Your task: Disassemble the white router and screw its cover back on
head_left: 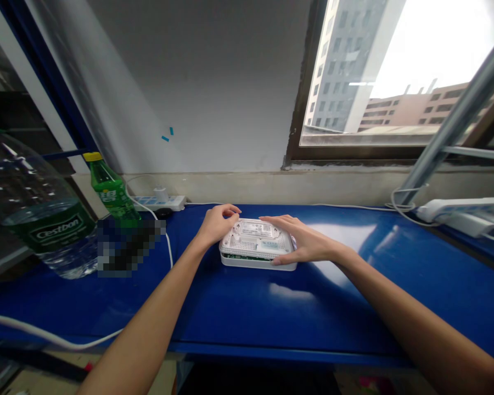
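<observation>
A white router-like box [251, 236] lies on the blue table in front of me, its vented and labelled cover facing up. The cover sits slightly raised over the lower shell [255, 265], and a strip of green circuit board [247, 257] shows in the gap at the near side. My left hand [220, 225] is closed at the far left corner of the cover, thumb and fingers bent around its edge. Around the right end, my right hand [304, 238] grips the box, with the thumb at the near edge and the fingers at the far edge.
On the left stand a large Cestbon water bottle [57, 227] and a green drink bottle [113, 192]. Power strips lie at the back left [164, 203] and at the right [461, 211]. A white cable [66, 343] crosses the table's left part. Beyond the table is a wall [230, 109].
</observation>
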Motion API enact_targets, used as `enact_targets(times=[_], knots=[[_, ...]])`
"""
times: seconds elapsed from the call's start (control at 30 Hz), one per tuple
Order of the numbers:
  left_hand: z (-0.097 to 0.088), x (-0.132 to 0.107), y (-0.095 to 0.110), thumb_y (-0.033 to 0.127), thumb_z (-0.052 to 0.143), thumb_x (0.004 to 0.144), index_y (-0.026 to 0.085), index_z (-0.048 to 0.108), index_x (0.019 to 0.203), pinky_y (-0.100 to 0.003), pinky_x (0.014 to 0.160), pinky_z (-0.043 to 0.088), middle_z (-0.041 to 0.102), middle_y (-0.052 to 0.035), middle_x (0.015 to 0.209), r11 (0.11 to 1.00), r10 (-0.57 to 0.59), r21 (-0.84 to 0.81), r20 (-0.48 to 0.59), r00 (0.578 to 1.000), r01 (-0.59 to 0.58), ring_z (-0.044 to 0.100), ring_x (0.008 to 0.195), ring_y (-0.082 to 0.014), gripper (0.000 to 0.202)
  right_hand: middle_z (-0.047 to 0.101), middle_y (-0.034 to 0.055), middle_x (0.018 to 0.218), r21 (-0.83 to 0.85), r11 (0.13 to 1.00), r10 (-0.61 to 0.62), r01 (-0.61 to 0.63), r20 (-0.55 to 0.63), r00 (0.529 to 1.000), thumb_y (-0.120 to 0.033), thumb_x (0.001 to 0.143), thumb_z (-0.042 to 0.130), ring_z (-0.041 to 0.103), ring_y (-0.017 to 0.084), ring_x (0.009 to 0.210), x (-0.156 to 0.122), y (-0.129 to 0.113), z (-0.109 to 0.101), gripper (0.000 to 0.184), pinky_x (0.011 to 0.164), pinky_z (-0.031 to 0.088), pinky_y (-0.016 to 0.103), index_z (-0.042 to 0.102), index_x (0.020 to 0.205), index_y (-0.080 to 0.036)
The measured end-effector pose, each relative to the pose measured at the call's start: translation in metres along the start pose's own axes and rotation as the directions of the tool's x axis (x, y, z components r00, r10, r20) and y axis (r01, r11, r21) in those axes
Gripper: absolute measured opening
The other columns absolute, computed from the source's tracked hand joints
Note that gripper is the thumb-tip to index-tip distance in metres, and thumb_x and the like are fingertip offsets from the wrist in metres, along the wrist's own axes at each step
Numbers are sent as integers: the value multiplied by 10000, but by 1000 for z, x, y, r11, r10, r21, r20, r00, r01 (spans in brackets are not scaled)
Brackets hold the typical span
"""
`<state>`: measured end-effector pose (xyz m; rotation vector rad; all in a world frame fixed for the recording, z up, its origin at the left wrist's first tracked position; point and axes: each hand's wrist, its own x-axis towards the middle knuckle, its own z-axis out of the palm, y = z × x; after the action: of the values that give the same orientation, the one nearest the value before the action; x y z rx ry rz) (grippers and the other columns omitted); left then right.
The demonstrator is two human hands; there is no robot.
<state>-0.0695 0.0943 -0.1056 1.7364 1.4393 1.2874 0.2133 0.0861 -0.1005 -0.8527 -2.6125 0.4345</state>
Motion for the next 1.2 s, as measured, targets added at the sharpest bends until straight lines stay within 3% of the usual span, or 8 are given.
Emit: enact_targets(times=[0.13, 0.3, 0.57, 0.83, 0.97, 1.07, 1.2], knots=[[0, -4, 3, 202, 717, 734, 228, 784, 722, -394, 910, 477, 745, -74, 811, 989, 93, 113, 53, 994, -99, 663, 840, -287, 74, 456, 132, 1510, -11, 1000, -1, 1, 21, 1000, -677, 737, 790, 424, 381, 1365, -1, -1, 0, 1010, 1097, 403, 603, 344, 1583, -353], [-2, -5, 5, 236, 706, 775, 228, 802, 748, -411, 953, 461, 741, -96, 855, 960, 180, 200, 88, 980, -194, 650, 885, -306, 100, 456, 131, 1519, -14, 1000, -3, 4, 26, 1000, -676, 737, 788, 438, 376, 1371, -1, -1, -2, 993, 1098, 416, 587, 367, 1572, -341], [-2, -3, -4, 283, 694, 822, 231, 812, 827, -403, 966, 440, 729, -103, 919, 950, 192, 218, 162, 968, -225, 633, 920, -298, 129, 472, 135, 1512, -11, 1000, -1, 1, 38, 999, -675, 750, 780, 465, 358, 1374, -1, 3, -3, 951, 1105, 422, 570, 407, 1549, -319], [1, -4, -14, 309, 747, 795, 239, 791, 941, -372, 960, 438, 624, -81, 904, 980, 65, 182, 96, 993, -81, 619, 908, -278, 169, 436, 139, 1562, -53, 998, 36, -31, 91, 995, -748, 695, 778, 398, 388, 1428, -1, 2, 3, 987, 1135, 377, 602, 462, 1529, -325], [0, -5, -14, 316, 817, 727, 240, 759, 991, -356, 899, 447, 603, -38, 723, 993, -60, 107, 60, 996, 54, 631, 853, -286, 281, 458, 152, 1544, -73, 997, 0, 4, 61, 998, -738, 652, 811, 408, 416, 1402, -2, -1, 5, 1037, 1101, 396, 622, 466, 1526, -300], [-3, -4, -12, 323, 842, 704, 226, 757, 980, -347, 821, 458, 595, -19, 617, 989, -145, 43, 87, 986, 142, 626, 742, -270, 304, 492, 151, 1507, -113, 993, -39, 42, 29, 999, -666, 686, 819, 443, 403, 1353, -1, -2, 9, 975, 1085, 400, 609, 471, 1514, -288], [-9, -4, -8, 349, 838, 732, 180, 735, 1043, -324, 731, 485, 670, -49, 691, 958, -246, -108, 159, 956, 265, 637, 685, -226, 369, 527, 137, 1456, -174, 982, -78, 71, -36, 996, -604, 696, 815, 474, 379, 1285, 0, -2, 14, 897, 1057, 412, 575, 500, 1472, -281]])
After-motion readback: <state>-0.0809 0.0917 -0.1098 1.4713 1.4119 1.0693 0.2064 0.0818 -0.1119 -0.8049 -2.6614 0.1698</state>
